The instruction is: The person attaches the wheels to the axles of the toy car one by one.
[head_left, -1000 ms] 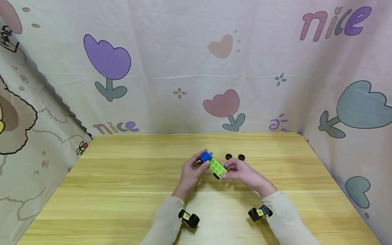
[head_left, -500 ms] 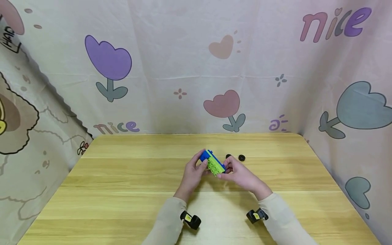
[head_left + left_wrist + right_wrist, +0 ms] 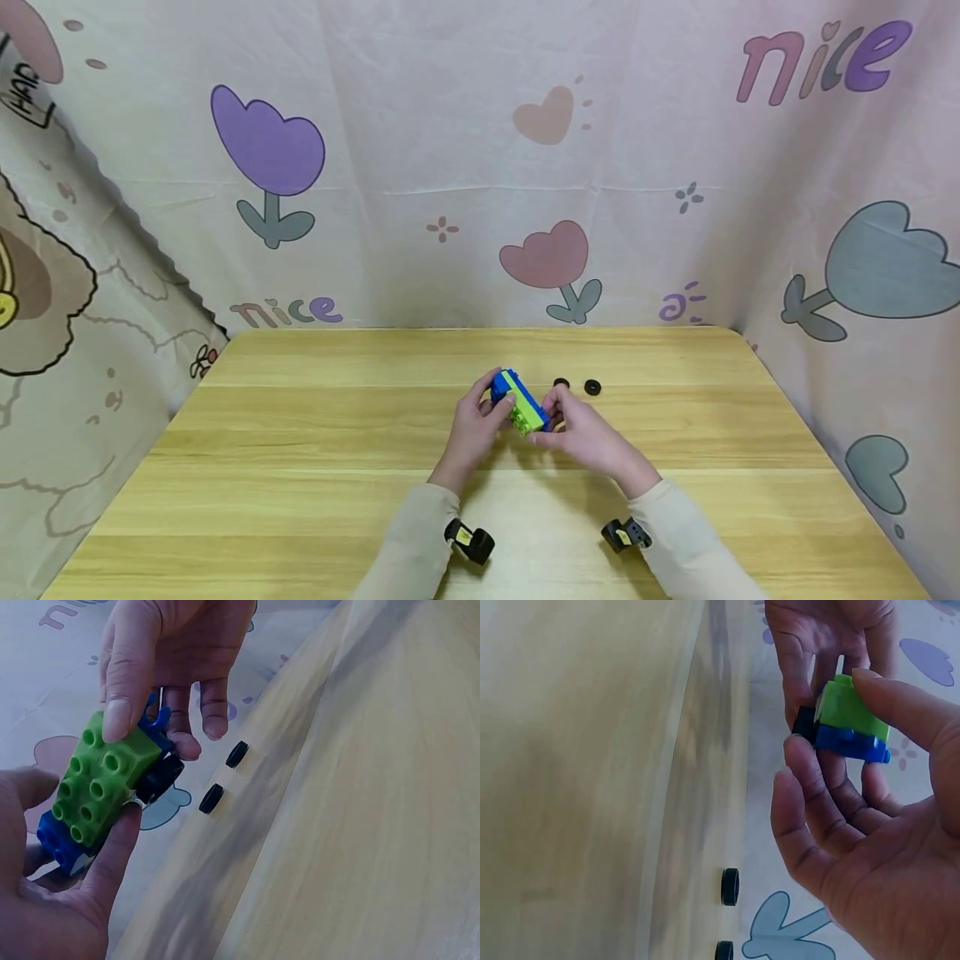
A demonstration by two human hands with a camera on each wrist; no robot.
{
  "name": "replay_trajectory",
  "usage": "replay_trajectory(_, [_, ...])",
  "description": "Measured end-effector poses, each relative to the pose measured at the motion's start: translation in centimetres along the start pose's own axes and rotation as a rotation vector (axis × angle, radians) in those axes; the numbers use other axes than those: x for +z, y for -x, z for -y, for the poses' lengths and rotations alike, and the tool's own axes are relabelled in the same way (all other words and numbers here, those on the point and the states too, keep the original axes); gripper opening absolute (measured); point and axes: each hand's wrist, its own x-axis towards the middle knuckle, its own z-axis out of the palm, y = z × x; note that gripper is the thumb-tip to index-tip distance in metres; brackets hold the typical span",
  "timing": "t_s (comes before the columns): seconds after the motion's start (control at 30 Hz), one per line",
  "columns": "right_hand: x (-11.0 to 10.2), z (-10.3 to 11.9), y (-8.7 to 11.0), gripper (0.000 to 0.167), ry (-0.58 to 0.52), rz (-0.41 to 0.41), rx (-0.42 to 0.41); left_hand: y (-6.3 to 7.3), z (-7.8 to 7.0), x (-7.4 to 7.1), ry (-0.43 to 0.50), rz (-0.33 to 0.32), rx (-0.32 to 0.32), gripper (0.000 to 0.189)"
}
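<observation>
Left hand (image 3: pixel 480 417), fingers curled round the near-left end of the toy block car (image 3: pixel 519 402): thumb and fingertips grip its blue base, with the green studded brick (image 3: pixel 101 784) uppermost and turned toward the person. The car is held between the two hands, lifted just above the wooden table (image 3: pixel 300 433), its long axis running from the left hand's fingertips back to the right hand's. A black wheel (image 3: pixel 159 776) is mounted on the side of the car just beyond the left thumb. Right hand (image 3: pixel 581 429), fingers bent and grasping the far-right end of the car, thumb pressed on the green brick, fingers under the blue base. Two loose black wheels (image 3: pixel 592 387) lie on the table just beyond the right hand, near each other but apart, touching neither hand.
</observation>
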Motion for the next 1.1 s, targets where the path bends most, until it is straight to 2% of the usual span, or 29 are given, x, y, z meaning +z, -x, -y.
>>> replay_trajectory(0.2, [0.4,0.0,0.1,0.032,0.016,0.026,-0.03,0.0,0.0,-0.2,-0.027,-0.016,0.027,0.049])
replay_trajectory(0.33, [0.6,-0.2,0.0,0.024,0.014,0.031,-0.063,0.0,-0.1,-0.3,-0.012,-0.036,0.055,0.047])
replay_trajectory(0.4, [0.7,-0.3,-0.1,0.02,0.011,0.036,-0.075,0.0,-0.3,-0.3,-0.002,-0.048,0.049,0.047])
replay_trajectory(0.57, [1.0,-0.3,-0.1,0.016,-0.003,0.074,-0.094,0.3,-1.4,-0.4,-0.007,-0.047,0.019,0.045])
replay_trajectory(0.7, [1.2,-0.2,-0.1,0.014,-0.02,0.107,-0.107,0.8,-2.3,-0.4,-0.017,-0.027,0.032,0.043])
replay_trajectory(0.93, [1.4,-0.2,-0.2,0.013,-0.033,0.118,-0.113,0.0,-0.3,-0.8,0.031,-0.018,0.06,0.045])
replay_trajectory(1.1, [1.5,-0.2,-0.3,0.012,-0.054,0.128,-0.111,0.0,0.0,-0.8,0.056,-0.009,0.062,0.045])
